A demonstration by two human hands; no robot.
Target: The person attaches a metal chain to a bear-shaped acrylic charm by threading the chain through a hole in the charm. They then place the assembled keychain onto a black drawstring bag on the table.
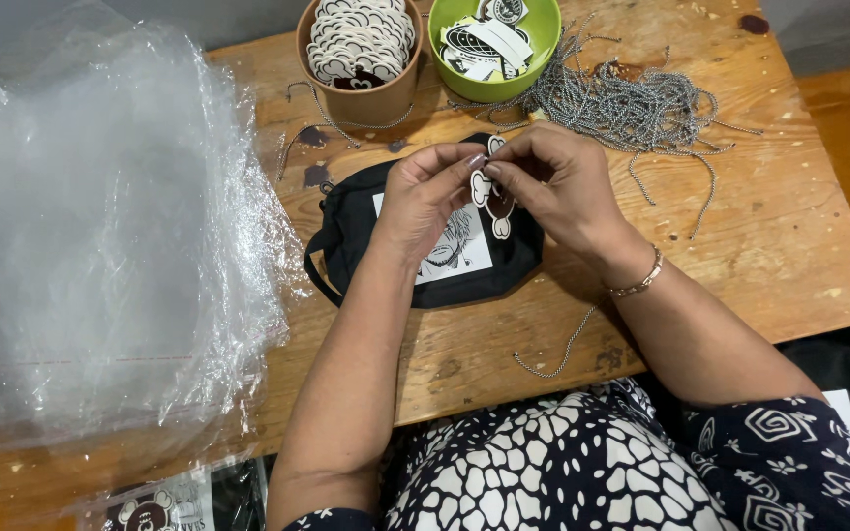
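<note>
My left hand and my right hand meet above a small black pouch with a white drawn panel that lies on the wooden table. Together the fingertips pinch a white, cloud-shaped tag with a dark back. A thin metal ball chain trails down past my right wrist onto the table. A bracelet sits on my right wrist.
A brown paper cup of white cloud-shaped tags and a green bowl of printed cards stand at the back. A heap of ball chains lies at the right back. A stack of clear plastic bags covers the left.
</note>
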